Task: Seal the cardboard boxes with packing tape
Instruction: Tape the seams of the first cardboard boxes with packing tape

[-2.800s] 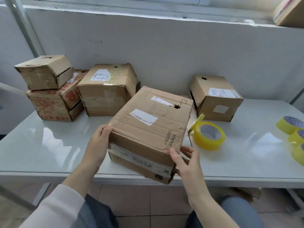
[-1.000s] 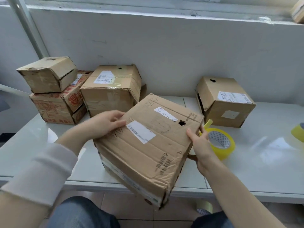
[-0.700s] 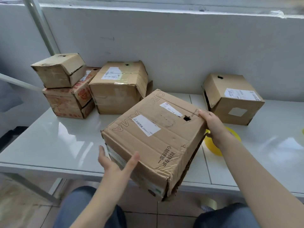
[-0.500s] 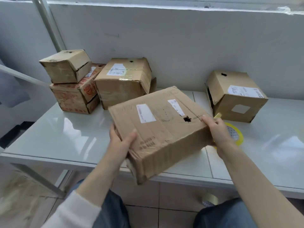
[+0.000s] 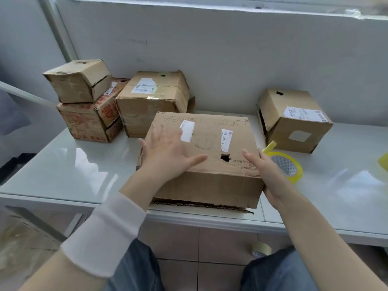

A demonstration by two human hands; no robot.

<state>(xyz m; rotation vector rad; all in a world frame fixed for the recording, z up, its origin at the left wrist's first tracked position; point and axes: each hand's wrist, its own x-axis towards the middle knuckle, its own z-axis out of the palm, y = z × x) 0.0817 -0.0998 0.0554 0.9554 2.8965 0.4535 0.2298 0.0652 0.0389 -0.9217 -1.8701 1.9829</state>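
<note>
**Q:** Item 1, the task's thing?

**A:** I see the cardboard box [image 5: 210, 143] lying flat at the near edge of the white table [image 5: 73, 164]. Its top face carries upside-down lettering, two white labels and a ragged hole near the front. A corrugated flap edge shows along its near bottom.

**Q:** Item 2, the hands?

**A:** The left hand [image 5: 168, 156] lies palm-down on the top face, fingers straight and spread. The right hand [image 5: 266, 171] clasps the near right corner with the thumb on top. Its other fingers pass down the right side, and I cannot tell how they lie there.

**Q:** Item 3, the surroundings?

**A:** A yellow tape roll [image 5: 291, 166] lies just beside the box's right side, behind the right hand. A labelled box [image 5: 294, 122] stands farther right, near the wall. At the left rear, a small box [image 5: 79, 80] sits on a red-printed box [image 5: 88, 120], with a taped box [image 5: 151, 97] beside them. A second tape roll [image 5: 261, 249] lies on the tiled floor below.
</note>
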